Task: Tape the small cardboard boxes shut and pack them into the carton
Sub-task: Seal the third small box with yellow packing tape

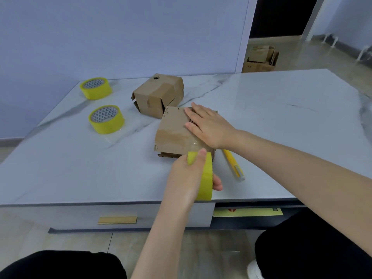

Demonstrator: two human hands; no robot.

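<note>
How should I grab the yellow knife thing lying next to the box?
Grip the yellow utility knife around the middle of its long handle, coming from above on its right side. It lies flat on the table, and the right hand and box crowd its far end.

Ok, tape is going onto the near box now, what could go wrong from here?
The left hand holds the tape roll past the box edge; the strip may wrinkle or pull askew. The right hand only presses flat, so the box could slide. The yellow cutter lies close to the right wrist and might get knocked.
</note>
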